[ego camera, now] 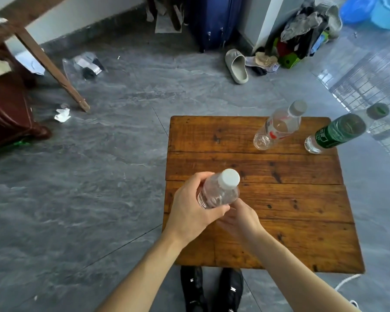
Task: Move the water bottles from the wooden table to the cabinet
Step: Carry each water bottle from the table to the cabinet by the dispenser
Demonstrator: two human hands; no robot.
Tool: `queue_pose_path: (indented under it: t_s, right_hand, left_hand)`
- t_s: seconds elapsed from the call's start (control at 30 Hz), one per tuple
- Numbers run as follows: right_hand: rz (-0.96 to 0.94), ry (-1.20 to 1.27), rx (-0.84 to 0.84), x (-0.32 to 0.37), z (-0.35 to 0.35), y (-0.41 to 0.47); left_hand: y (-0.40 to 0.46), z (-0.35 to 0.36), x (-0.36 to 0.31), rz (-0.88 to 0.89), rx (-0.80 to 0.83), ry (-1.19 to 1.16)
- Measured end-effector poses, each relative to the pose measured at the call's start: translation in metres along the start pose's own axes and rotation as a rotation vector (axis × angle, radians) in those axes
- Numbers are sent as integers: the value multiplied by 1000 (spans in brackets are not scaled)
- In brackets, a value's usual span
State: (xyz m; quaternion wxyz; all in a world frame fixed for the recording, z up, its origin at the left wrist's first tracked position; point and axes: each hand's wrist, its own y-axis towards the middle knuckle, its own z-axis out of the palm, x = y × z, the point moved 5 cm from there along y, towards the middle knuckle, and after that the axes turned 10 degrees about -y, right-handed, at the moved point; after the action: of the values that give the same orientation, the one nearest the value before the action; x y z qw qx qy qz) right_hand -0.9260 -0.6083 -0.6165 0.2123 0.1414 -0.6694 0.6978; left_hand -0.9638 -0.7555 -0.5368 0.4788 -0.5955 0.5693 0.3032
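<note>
Grey floor tiles surround a low wooden bench (279, 172). Over its near-left edge, a clear white-capped bottle (220, 190) is gripped by the left hand (191, 210), fingers wrapped around it, while the right hand (240, 218) cups its base loosely. Two bottles wait: a red-labelled bottle (278, 126) and a green-labelled bottle (338, 131). None visibly reached the cabinet yet.

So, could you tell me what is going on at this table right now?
A person is holding a clear water bottle with a white cap above the near-left part of the wooden table. The left hand wraps around its body, and the right hand supports it from below. Two more bottles stand at the far side: a red-labelled bottle and a green-labelled bottle. No cabinet is clearly identifiable.
</note>
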Motion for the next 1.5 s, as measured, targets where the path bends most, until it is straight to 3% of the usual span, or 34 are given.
queue_pose_path:
  t_s: [0.33,0.87,1.13,1.5]
  right_hand:
    - [174,291,230,68,-3,-88]
    - [-104,353,364,245,-57,-353]
    - [-181,385,383,257,-70,-436]
    - [-347,595,304,246,-85,-496]
  left_hand:
    - [9,-38,-132,187,69,-72]
    - [-35,-124,-449,379,95,-290]
    - [-80,-115,-537,511,179,-210]
    - [-102,-88,-591,622,348,-227]
